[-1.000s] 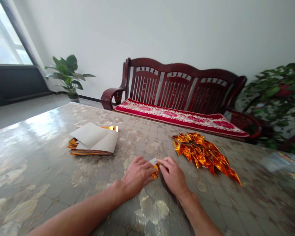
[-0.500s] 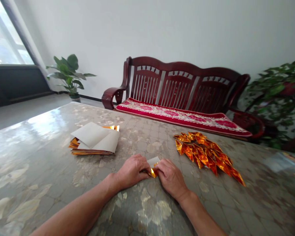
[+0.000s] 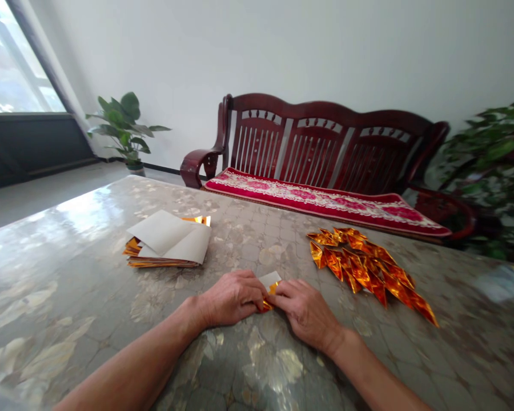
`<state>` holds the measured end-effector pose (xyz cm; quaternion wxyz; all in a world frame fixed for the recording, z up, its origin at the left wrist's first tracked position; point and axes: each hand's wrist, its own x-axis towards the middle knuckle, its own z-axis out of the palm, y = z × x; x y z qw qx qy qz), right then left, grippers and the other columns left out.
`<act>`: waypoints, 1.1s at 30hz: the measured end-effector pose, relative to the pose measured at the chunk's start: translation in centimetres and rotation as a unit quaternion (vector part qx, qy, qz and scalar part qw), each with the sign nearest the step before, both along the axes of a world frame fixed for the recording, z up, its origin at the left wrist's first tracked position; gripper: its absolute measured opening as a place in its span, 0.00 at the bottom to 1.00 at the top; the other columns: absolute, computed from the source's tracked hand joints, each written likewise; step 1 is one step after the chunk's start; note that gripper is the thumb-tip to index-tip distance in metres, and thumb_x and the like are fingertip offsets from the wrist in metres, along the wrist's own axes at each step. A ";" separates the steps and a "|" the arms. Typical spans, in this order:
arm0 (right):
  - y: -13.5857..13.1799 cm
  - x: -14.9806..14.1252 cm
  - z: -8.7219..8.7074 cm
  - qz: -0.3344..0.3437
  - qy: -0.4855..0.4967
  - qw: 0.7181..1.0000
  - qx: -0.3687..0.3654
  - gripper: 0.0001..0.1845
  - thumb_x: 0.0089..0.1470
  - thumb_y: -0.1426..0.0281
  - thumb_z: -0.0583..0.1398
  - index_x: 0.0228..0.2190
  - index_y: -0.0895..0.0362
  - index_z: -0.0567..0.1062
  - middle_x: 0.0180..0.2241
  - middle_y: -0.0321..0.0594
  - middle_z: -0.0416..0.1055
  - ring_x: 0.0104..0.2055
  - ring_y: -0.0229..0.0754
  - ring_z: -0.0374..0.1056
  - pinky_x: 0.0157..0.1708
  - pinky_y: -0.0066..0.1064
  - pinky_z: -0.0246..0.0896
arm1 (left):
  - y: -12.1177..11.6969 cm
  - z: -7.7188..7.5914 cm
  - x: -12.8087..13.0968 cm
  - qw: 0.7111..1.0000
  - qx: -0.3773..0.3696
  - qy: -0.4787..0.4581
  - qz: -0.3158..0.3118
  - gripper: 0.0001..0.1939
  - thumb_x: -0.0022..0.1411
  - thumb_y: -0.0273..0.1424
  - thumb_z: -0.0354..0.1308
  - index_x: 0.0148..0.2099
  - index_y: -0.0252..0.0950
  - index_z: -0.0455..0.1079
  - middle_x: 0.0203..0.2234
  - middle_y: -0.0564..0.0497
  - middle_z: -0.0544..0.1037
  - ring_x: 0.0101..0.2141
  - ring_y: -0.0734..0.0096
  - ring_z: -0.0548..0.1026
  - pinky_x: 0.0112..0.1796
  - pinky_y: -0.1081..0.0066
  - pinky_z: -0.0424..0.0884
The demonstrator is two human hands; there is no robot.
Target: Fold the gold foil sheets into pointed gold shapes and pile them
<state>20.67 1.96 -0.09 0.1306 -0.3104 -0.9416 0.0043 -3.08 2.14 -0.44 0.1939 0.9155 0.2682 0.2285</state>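
Observation:
A sheet of gold foil paper [image 3: 270,279], its pale back facing up at the far end and shiny gold showing at the near part, lies partly folded on the table. My left hand [image 3: 237,298] grips its left side with curled fingers. On the right side, my right hand [image 3: 306,311] presses the foil with thumb and fingertips together. Much of the sheet is hidden under the fingers. To the left sits a stack of foil paper sheets [image 3: 171,240], pale side up on top. Several folded gold foil pieces [image 3: 360,262] with pointed ends lie clustered at the right.
The table [image 3: 111,308] has a glossy floral cover. Behind it stands a dark red wooden bench [image 3: 312,137] with a red patterned cushion [image 3: 308,194]. Potted plants [image 3: 126,125] stand on both sides. A clear plastic item [image 3: 501,283] lies at the right edge.
My fingers have closed further over the gold foil paper, and less of its gold fold shows between my hands. My right wrist has swung outward a little. The view has shifted slightly.

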 end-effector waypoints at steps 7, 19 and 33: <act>-0.9 0.1 -0.7 -0.008 0.002 1.000 0.019 0.17 0.64 0.74 0.53 0.51 0.50 0.75 0.39 0.41 0.74 0.42 0.45 0.65 0.42 0.35 0.55 | 0.3 -0.9 -0.1 1.000 -0.005 0.000 0.017 0.10 0.60 0.21 0.55 0.38 0.40 0.74 0.34 0.55 0.81 0.38 0.72 0.75 0.47 0.71 0.66; -1.2 0.0 -1.5 -0.026 0.039 0.999 0.024 0.18 0.64 0.73 0.56 0.53 0.46 0.73 0.42 0.40 0.74 0.44 0.45 0.64 0.43 0.36 0.56 | 0.0 -0.8 0.0 0.999 0.022 0.024 0.017 0.08 0.66 0.27 0.52 0.38 0.40 0.73 0.34 0.52 0.80 0.38 0.69 0.74 0.45 0.69 0.65; -1.6 -0.2 -1.6 -0.050 0.046 0.998 0.015 0.21 0.62 0.72 0.59 0.54 0.43 0.72 0.41 0.39 0.73 0.44 0.45 0.64 0.43 0.36 0.59 | -1.1 0.3 0.5 0.990 0.082 0.114 0.013 0.06 0.65 0.25 0.51 0.42 0.40 0.68 0.36 0.51 0.77 0.38 0.67 0.73 0.42 0.68 0.64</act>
